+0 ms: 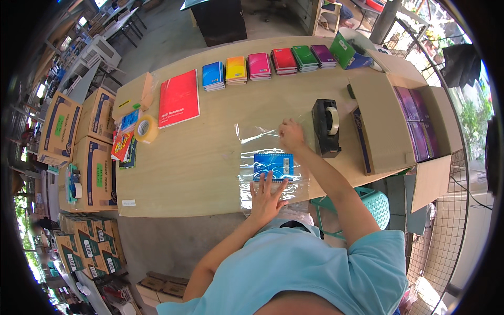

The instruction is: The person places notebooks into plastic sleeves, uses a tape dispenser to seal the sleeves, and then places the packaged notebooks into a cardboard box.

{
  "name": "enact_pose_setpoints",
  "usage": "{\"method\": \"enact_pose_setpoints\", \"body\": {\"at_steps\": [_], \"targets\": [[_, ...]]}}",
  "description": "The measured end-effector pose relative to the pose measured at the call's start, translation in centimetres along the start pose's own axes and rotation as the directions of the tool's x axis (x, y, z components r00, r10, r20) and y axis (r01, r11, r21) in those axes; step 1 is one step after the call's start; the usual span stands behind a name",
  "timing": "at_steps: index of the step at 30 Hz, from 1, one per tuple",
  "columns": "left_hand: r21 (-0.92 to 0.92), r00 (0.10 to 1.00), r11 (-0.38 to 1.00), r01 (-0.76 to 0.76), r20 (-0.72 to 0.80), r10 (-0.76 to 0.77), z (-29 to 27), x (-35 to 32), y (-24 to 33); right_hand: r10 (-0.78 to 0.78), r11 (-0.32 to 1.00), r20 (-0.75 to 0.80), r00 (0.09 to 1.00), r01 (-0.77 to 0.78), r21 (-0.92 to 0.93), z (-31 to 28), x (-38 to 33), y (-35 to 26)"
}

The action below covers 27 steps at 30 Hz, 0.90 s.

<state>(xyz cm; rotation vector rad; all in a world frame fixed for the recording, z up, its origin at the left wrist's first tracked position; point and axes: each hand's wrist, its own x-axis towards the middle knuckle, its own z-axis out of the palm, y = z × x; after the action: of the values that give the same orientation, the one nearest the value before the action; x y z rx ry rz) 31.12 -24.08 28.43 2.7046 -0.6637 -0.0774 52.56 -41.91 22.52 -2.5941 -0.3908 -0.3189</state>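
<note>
A blue spiral notebook [264, 163] lies near the table's front edge, on or inside a clear plastic film [248, 193] that shines with creases. My left hand [269, 202] rests flat over the notebook's near edge and the film, its fingers spread. Beyond the notebook, my right hand [291, 135] has its fingers curled in at the far right part of the film and seems to pinch it; the fingertips are partly hidden. To the right of that hand stands a black tape dispenser [324, 137] with a roll of clear tape.
Stacks of small notebooks, among them a yellow stack [235, 69], line the far edge. A large red notebook [180, 98] and a tape roll [146, 129] lie at left. An open carton [386, 126] of purple packs stands right, beside a green stool [374, 206]. Cartons [93, 170] are stacked left.
</note>
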Motion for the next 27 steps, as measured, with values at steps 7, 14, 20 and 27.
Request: {"method": "enact_pose_setpoints", "body": {"at_steps": [7, 14, 20, 27], "targets": [[-0.007, 1.000, 1.000, 0.016, 0.003, -0.016, 0.1, -0.1, -0.1, -0.132, 0.991, 0.111, 0.985, 0.132, 0.011, -4.3, 1.2, -2.5], [-0.016, 0.999, 0.999, 0.041, -0.019, -0.042, -0.3, -0.1, 0.3, -0.057, 0.892, 0.607, 0.792, -0.233, 0.387, -5.0, 3.6, -1.3], [-0.044, 0.990, 0.995, 0.086, -0.106, -0.090, -0.4, 1.2, 0.7, -0.267, 0.952, 0.544, 0.795, 0.130, 0.277, -4.7, 3.4, -1.4], [-0.003, 0.977, 0.989, 0.145, -0.156, -0.144, -0.4, 1.9, 1.4, -0.246, 0.967, 0.331, 0.911, 0.256, 0.014, -7.2, -3.7, -5.8]]}}
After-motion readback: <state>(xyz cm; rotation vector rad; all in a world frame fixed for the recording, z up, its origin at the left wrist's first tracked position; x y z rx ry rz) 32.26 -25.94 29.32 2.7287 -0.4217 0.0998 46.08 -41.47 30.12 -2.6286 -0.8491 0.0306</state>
